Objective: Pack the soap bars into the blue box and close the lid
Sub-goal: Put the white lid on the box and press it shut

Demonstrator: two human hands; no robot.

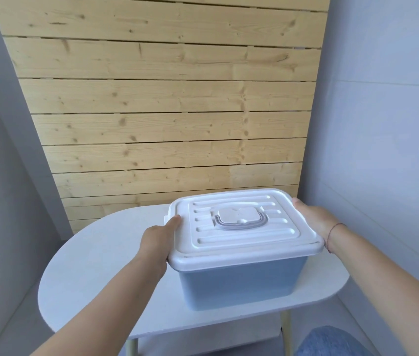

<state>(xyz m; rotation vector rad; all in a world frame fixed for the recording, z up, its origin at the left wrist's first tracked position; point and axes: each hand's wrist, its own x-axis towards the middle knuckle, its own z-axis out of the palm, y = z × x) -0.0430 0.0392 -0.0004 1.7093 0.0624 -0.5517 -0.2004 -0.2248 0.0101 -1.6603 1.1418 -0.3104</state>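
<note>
Box [239, 281]: blue, stood on the white worktop [95, 255], nearer its right end as I saw it.
Lid [242, 227]: white, ribbed, sat flat over the box, handle folded down.
Left hand [155, 241]: gripped the lid's left edge, thumb on top.
Right hand [313, 217]: clasped the lid's right edge.
Behind: I saw wooden slats [157, 104].

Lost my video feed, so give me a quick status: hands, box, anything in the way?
Left hand and right hand gripping opposite edges of the white lid. Lid sits on the blue box, on the table. No soap visible. Nothing in the way.
</note>
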